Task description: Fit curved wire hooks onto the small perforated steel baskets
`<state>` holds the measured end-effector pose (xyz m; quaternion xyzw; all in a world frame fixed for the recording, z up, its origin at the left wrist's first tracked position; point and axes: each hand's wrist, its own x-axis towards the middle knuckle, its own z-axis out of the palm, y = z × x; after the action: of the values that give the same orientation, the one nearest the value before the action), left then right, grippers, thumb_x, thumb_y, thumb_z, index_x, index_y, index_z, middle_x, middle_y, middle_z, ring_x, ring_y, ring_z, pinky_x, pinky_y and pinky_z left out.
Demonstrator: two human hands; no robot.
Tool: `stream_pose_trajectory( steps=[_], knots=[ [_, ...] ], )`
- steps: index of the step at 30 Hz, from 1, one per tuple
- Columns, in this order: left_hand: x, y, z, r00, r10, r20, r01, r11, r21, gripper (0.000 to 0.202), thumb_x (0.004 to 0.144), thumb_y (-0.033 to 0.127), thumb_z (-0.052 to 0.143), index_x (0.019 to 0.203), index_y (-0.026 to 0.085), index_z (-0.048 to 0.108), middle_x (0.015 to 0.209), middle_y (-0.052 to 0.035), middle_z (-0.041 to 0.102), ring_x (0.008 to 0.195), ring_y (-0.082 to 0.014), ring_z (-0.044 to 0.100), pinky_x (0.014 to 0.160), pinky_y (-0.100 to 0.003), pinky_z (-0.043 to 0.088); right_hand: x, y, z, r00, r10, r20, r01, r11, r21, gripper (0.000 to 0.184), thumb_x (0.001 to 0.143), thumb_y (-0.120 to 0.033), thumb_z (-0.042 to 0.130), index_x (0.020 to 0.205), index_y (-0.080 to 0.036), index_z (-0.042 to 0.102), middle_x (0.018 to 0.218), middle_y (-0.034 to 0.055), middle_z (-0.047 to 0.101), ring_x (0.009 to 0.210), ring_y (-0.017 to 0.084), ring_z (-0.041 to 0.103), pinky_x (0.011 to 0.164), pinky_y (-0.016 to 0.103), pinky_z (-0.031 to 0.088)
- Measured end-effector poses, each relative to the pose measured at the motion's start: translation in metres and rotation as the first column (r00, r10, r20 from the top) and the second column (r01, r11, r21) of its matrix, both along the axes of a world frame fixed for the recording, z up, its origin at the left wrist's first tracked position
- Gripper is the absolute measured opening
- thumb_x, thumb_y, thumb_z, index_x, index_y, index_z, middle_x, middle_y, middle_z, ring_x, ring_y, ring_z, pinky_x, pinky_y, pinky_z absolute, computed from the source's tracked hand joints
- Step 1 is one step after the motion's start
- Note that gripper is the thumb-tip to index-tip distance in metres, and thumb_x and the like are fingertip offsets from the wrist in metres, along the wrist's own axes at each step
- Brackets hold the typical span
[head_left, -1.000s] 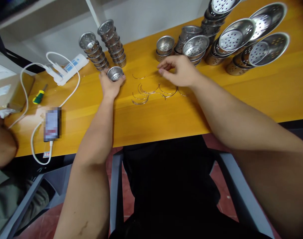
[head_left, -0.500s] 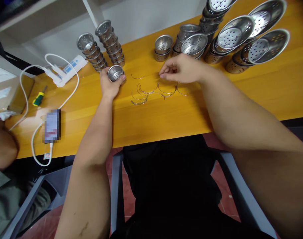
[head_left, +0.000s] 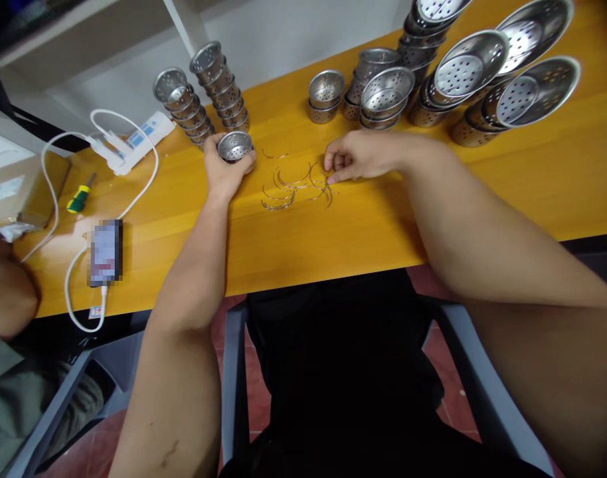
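Note:
My left hand point(head_left: 222, 170) is wrapped around a small perforated metal cup point(head_left: 235, 147), which stands upright with its mouth facing up. My right hand point(head_left: 356, 157) is low over the table to the right, fingers curled and the thumb apart from them. Its thumb tip touches the right end of a loose group of thin curved wires point(head_left: 296, 186). One more curved wire point(head_left: 275, 157) lies apart, between the hands and farther back. Whether a wire sits under the right fingertips is too small to tell.
Two stacks of perforated cups point(head_left: 224, 89) stand behind my left hand. More perforated cups point(head_left: 325, 97) and wide-mouthed ones point(head_left: 470, 73) fill the back right. To the left are a power strip point(head_left: 144, 143), a screwdriver point(head_left: 79, 198), a cabled phone point(head_left: 105, 253) and another person's arm point(head_left: 7, 285).
My right hand has come down and nearer to me, and the right-hand wires have shifted left into a tighter bunch. My left hand, with the cup, has moved slightly right.

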<state>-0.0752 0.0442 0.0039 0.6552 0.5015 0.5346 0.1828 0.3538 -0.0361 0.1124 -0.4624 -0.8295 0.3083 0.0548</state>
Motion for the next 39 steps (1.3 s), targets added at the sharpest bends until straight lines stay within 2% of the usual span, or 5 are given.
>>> stream_pose_trajectory(
  steps=[5, 10, 14, 26, 39],
  knots=[
    [0.013, -0.007, 0.015, 0.994, 0.105, 0.010, -0.104, 0.993, -0.051, 0.080, 0.074, 0.014, 0.111, 0.140, 0.029, 0.067, 0.141, -0.0080, 0.086, 0.141, -0.0366, 0.089, 0.141, -0.063, 0.072, -0.023, -0.008, -0.006, 0.994, 0.070, -0.084, -0.060, 0.991, 0.119, 0.037, 0.111, -0.023, 0.094, 0.148, -0.023, 0.087, 0.118, 0.0096, 0.089, 0.090, 0.027, 0.076, 0.087, 0.043, 0.059],
    [0.014, -0.011, 0.024, 0.994, 0.104, 0.029, -0.100, 0.990, -0.103, 0.069, 0.077, 0.026, 0.117, 0.128, 0.029, 0.070, 0.137, -0.0095, 0.089, 0.144, -0.0395, 0.089, 0.141, -0.066, 0.072, -0.019, -0.005, -0.017, 0.962, 0.229, -0.148, -0.200, 0.962, 0.186, 0.072, 0.104, -0.044, 0.092, 0.173, -0.027, 0.083, 0.161, 0.0172, 0.082, 0.103, 0.032, 0.080, 0.096, 0.048, 0.068],
    [0.019, -0.017, 0.026, 0.997, 0.067, 0.028, -0.062, 0.988, -0.144, 0.075, 0.075, 0.029, 0.120, 0.127, 0.030, 0.066, 0.136, -0.0093, 0.090, 0.143, -0.0394, 0.089, 0.143, -0.068, 0.071, -0.017, -0.002, -0.023, 0.928, 0.345, -0.143, -0.314, 0.927, 0.204, 0.082, 0.102, -0.060, 0.094, 0.176, -0.026, 0.082, 0.162, 0.0191, 0.082, 0.117, 0.038, 0.079, 0.105, 0.052, 0.069],
    [0.031, -0.011, 0.016, 0.998, -0.027, 0.056, 0.036, 0.986, -0.161, 0.080, 0.081, 0.056, 0.122, 0.131, 0.030, 0.064, 0.122, -0.0072, 0.084, 0.133, -0.0396, 0.091, 0.136, -0.075, 0.072, -0.049, -0.016, -0.027, 0.963, 0.221, -0.154, -0.179, 0.952, 0.248, 0.012, 0.110, -0.026, 0.082, 0.121, -0.028, 0.087, 0.129, 0.0105, 0.088, 0.104, 0.031, 0.078, 0.094, 0.043, 0.061],
    [0.041, -0.018, 0.023, 0.998, -0.045, 0.049, 0.051, 0.990, -0.131, 0.098, 0.071, 0.090, 0.119, 0.126, 0.032, 0.062, 0.121, -0.0082, 0.084, 0.136, -0.0414, 0.088, 0.138, -0.072, 0.069, -0.061, -0.026, -0.023, 0.973, 0.223, -0.059, -0.198, 0.938, 0.285, 0.009, 0.113, -0.019, 0.069, 0.112, -0.028, 0.066, 0.130, 0.0147, 0.081, 0.113, 0.036, 0.078, 0.104, 0.048, 0.061]
  ],
)
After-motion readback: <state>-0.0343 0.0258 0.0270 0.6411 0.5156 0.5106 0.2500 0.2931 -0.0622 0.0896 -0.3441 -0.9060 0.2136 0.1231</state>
